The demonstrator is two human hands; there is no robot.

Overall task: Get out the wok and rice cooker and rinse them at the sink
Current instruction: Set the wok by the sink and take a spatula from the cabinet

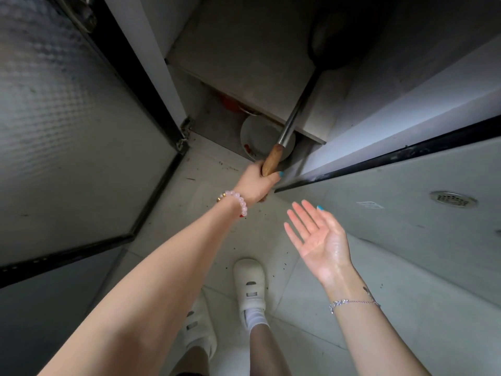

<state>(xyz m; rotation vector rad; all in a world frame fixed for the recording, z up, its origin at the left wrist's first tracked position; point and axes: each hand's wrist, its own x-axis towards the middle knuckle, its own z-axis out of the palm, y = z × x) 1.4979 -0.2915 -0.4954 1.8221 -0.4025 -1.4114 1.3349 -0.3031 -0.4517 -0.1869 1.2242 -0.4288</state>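
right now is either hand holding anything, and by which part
The left hand grips the wok by the wooden end of its long handle. The right hand is open and holds nothing.

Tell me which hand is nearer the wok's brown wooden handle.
Left. The left hand grips the brown wooden handle of the dark metal wok; the right hand hovers open, apart from it, nearer the camera.
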